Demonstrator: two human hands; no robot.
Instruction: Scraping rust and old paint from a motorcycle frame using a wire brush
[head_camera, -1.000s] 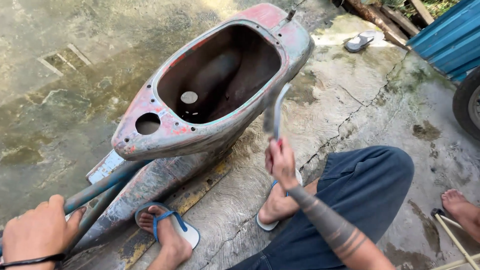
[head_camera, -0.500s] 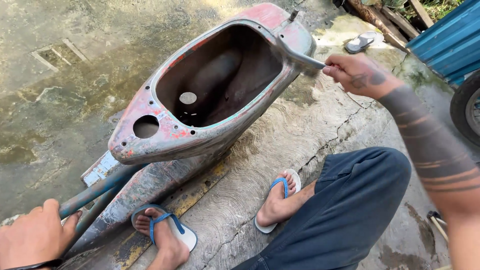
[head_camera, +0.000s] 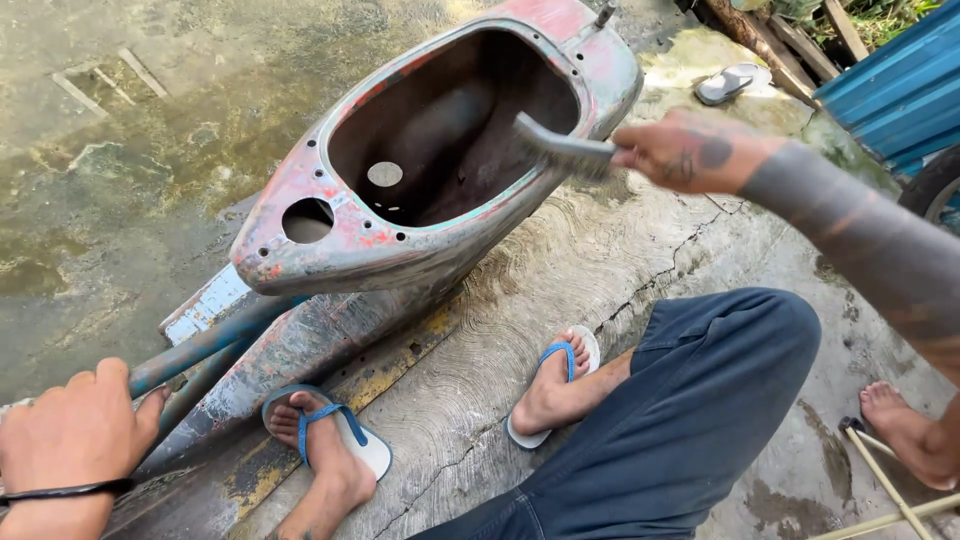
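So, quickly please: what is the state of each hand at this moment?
Left hand: closed around the blue metal tube of the scooter frame.
Right hand: closed on the handle of a wire brush, at the rim of the scooter body shell.

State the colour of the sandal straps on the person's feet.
Blue straps on pale soles, clearest in the head view.

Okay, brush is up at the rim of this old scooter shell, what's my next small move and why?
Probably draw the wire brush in the right hand along the shell's rim. Its bristle end sits at the opening's right edge, where flaking red and blue paint and rust show. The left hand grips the blue tube, which should steady the frame.
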